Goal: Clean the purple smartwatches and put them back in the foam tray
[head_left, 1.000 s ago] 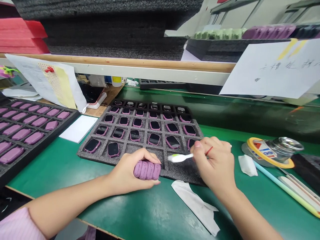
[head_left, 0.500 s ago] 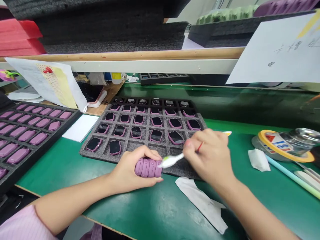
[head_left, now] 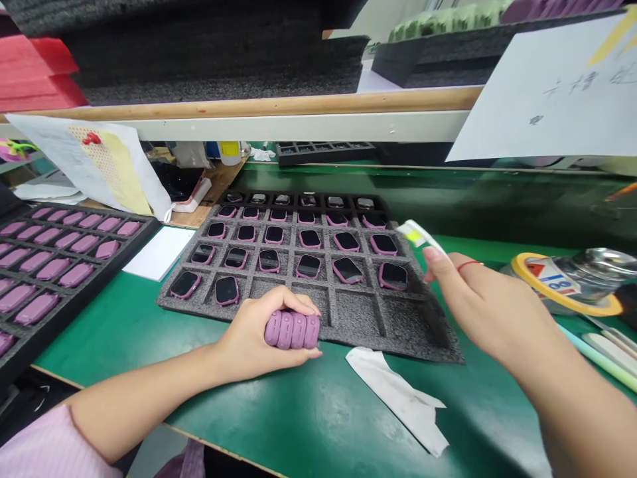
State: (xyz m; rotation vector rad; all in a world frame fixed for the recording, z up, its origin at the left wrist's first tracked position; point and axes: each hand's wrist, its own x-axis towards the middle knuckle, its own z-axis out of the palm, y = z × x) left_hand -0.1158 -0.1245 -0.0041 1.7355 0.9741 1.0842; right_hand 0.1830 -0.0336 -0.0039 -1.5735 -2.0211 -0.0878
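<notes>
My left hand [head_left: 249, 335] is closed round a row of several purple watch cases [head_left: 292, 330] pressed side by side, their edges facing me. It rests at the near edge of a dark grey foam tray [head_left: 355, 315] with square compartments. Many of these hold purple-framed watches [head_left: 227, 291] with black screens. My right hand [head_left: 490, 299] grips a white toothbrush [head_left: 422, 237] by its handle, above the tray's right side. The brush head, with green and yellow bristles, points up and left, apart from the cases. A crumpled white cloth or tissue [head_left: 398, 401] lies on the green table before the tray.
At left stands a black tray [head_left: 94, 295] of purple cases beside white paper [head_left: 158, 253]. A glass jar with a metal top and a yellow tape roll [head_left: 522, 265] stand right. A shelf [head_left: 298, 125] with foam stacks spans overhead; paper sheets [head_left: 547, 99] hang from it.
My right hand has lifted the toothbrush away from the watch cases, up and to the right, uncovering the tray's near right corner. My left hand keeps its hold in almost the same place.
</notes>
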